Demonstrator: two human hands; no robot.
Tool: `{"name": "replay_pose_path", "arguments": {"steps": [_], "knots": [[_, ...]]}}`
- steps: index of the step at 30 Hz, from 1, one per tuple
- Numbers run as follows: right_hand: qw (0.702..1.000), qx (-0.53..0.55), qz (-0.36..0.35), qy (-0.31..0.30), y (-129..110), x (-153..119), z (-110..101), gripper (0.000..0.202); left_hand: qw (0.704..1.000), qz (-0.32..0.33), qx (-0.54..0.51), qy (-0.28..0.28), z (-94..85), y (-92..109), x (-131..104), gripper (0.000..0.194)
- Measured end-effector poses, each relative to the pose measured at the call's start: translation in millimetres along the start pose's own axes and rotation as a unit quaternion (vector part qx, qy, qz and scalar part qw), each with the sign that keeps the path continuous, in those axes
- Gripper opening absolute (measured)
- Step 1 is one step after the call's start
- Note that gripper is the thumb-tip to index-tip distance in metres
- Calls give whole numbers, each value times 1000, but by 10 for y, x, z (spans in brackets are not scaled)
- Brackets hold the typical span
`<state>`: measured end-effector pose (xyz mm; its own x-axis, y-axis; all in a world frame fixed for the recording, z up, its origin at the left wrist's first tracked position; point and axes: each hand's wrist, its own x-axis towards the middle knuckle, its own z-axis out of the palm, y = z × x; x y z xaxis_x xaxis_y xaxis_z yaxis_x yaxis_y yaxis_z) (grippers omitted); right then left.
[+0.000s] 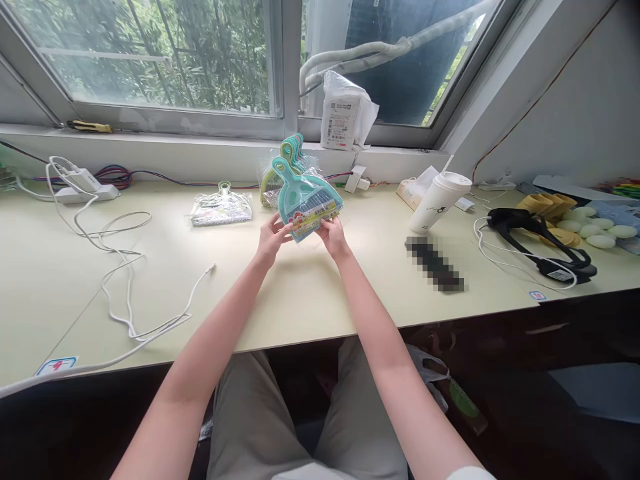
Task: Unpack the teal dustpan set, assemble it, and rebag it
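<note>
While both hands meet at the middle of the frame, the left hand (271, 238) pinches the lower left corner of a packaged teal dustpan-and-brush set (306, 197), and the right hand (334, 237) grips its lower right corner, fingers closed on the clear wrapper beside the printed label. The set is held upright just above the table (310, 300), handle pointing toward the window. Right behind it, more wrapped sets (290, 157) of the same kind lean in a stack, and another wrapped set (221, 208) lies flat to the left of centre. Further out, a white cable (125, 267) loops across the left of the frame, and a white lidded cup (440, 200) stands right of centre with black straps (540, 247) beyond it. By the look of it, the step in hand is handling one package, perhaps inspecting or opening it; any next move would call for a firm hold on the slippery film.
</note>
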<state>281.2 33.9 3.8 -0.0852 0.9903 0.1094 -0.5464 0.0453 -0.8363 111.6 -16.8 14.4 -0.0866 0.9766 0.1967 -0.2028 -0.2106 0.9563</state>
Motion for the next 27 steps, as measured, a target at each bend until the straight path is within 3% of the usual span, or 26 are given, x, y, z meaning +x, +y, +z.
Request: {"name": "replay_pose_path", "arguments": {"steps": [10,18,27], "knots": [[999,-37,-29,20,39,-5,27,23,999,39,36,9,17,-53,38,80],[998,-54,-32,-13,81,34,1,52,997,60,45,-2,4,-2,20,69],[998,-41,-25,-45,17,72,-65,61,995,72,63,-29,27,91,-18,74]]}}
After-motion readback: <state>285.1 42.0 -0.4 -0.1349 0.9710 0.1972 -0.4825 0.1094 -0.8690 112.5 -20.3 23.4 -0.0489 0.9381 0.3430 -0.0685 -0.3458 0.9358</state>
